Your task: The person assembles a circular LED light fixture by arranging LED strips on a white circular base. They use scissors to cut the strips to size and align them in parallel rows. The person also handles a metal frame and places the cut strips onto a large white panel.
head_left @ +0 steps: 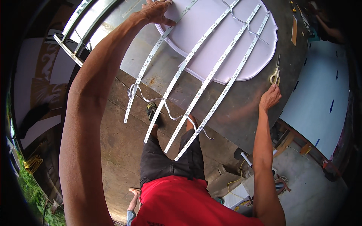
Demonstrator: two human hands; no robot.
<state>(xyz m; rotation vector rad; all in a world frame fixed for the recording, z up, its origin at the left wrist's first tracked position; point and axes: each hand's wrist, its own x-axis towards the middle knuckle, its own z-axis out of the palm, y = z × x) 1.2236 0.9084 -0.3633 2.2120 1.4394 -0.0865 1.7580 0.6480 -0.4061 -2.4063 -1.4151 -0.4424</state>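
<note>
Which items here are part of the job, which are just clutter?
In use:
left hand pressing on the white panel
LED strips with wires
right hand by the scissors

Lying about:
wood strip
blue-white sheet
metal frame
yellow cable

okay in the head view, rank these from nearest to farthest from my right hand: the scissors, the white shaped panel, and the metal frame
From the right hand:
1. Scissors, just beyond the fingertips, on the table's right side.
2. White shaped panel, mid-table, under the light strips.
3. Metal frame, at the table's far left edge.
</note>
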